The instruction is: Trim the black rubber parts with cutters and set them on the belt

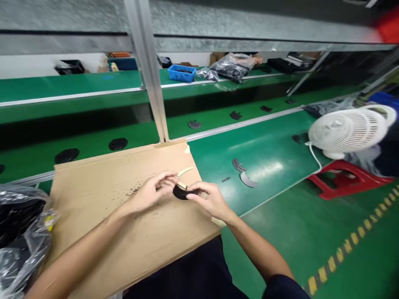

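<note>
A black curved part (181, 192) is held above the cardboard sheet (118, 245). My right hand (213, 201) has its thumb and fingers closed on the part's right end. My left hand (156, 187) is closed at the left end, fingertips against it; they hide part of that edge. Just beyond the fingers shows a pale yellow curved strip (186, 170), and I cannot tell whether it touches my hand. Small black crumbs (134, 189) lie scattered over the cardboard near my left hand.
Grey and black curved pieces (248, 180) lie on the green bench (215, 153) at right. More dark parts (194, 124) sit along the green belt behind. A plastic bag (21, 232) stands left, a white fan (346, 128) and red stool (346, 178) right. A metal post (149, 70) rises ahead.
</note>
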`<state>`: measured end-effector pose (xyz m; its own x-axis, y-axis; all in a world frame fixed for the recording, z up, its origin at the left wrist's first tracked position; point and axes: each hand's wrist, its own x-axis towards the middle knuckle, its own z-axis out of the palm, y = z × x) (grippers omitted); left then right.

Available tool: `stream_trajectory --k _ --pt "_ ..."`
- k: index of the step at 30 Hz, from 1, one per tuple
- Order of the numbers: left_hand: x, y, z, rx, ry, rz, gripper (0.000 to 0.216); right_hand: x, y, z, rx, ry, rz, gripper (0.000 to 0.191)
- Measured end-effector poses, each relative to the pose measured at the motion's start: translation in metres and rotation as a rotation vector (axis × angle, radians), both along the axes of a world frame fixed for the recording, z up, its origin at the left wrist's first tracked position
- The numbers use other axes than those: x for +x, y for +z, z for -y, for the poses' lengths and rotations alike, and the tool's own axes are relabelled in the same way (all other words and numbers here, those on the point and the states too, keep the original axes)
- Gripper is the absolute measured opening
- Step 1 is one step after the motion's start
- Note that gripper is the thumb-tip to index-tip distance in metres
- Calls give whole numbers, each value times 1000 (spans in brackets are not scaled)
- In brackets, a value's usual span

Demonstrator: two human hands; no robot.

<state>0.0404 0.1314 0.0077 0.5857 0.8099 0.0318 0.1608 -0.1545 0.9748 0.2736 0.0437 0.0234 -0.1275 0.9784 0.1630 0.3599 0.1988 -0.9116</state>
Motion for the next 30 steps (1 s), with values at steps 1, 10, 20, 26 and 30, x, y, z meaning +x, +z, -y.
stream_trajectory --k 1,10,20,26,30 --pt "1 0 17 -94 -56 40 43 -1 0 2 -6 24 -9 20" --pt "1 -5 64 -315 24 79 47 4 -9 9 -143 -35 -89 28" --pt "-15 -13 65 -384 267 120 43 69 -8 3 39 -112 528 28" --pt "-32 -14 61 -436 350 166 48 114 -31 -11 22 -242 701 26" --pt "-34 -14 56 -398 360 209 46 81 -25 -20 45 -136 552 28"
